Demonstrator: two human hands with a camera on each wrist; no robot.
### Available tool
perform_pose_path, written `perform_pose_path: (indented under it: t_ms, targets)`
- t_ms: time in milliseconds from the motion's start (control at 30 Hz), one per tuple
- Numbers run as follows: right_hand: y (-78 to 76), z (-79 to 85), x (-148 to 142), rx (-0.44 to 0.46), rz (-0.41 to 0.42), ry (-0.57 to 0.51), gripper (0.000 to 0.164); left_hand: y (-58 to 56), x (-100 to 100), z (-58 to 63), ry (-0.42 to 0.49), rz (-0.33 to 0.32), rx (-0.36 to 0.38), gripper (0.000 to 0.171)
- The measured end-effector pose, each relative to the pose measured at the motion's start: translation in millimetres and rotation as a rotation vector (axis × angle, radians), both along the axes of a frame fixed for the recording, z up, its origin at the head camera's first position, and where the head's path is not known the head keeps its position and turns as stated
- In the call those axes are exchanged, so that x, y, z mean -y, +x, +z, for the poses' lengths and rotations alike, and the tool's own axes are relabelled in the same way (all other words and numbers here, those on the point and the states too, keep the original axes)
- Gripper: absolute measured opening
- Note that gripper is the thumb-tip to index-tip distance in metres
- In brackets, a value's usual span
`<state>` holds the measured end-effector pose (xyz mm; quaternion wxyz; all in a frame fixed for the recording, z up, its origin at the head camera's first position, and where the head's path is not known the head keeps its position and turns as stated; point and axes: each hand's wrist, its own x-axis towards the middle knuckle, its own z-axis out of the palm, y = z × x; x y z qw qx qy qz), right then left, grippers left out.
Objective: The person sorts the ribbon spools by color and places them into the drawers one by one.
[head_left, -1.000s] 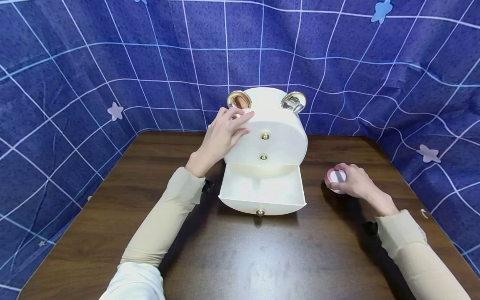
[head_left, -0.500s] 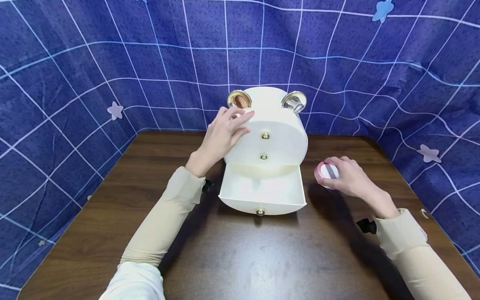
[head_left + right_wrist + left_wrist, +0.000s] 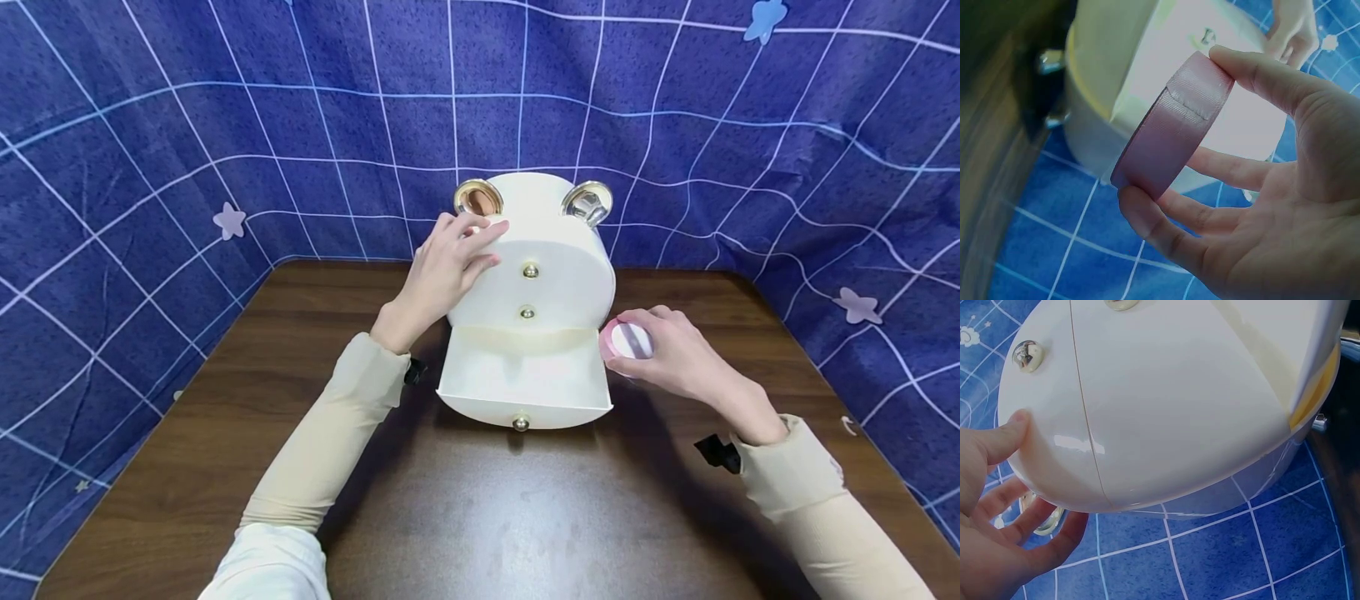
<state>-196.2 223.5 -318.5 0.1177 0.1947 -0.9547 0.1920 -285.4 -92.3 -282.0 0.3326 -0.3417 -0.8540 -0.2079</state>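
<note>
A white storage box (image 3: 566,292) with round gold-rimmed ears and small metallic knobs stands upright at the back of the table. Its bottom drawer (image 3: 528,371) is pulled out, and no contents show inside. My left hand (image 3: 442,267) holds the box at its upper left side. In the left wrist view the thumb (image 3: 1010,437) presses the front face while the fingers reach behind the edge. With my right hand (image 3: 678,354) I pinch a roll of pink ribbon (image 3: 1172,131) by its rim, close beside the drawer's right wall. One flat side of the roll is white.
The dark wooden table (image 3: 517,508) extends in front of the box and to both sides. Behind it hangs a blue cloth (image 3: 337,125) with a white grid and star shapes. A black wrist piece (image 3: 718,454) sits under the right sleeve.
My right hand has lifted the pink ribbon roll from the table's right side and carried it left to the drawer's right side. The left hand and the box have stayed put.
</note>
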Motion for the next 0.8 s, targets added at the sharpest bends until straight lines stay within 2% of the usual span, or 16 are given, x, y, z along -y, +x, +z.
perform_pose_path:
  t_ms: [567,800]
  targets:
    - [-6.2,-5.5,48.6,0.046,0.079,-0.005,0.056,1.1,-0.4,0.2,0.0,0.004,0.006,0.039]
    - [-9.1,-12.8,67.1,0.015,0.101,-0.011,0.055,-0.3,-0.5,-0.4,-0.002,0.006,-0.001,0.039]
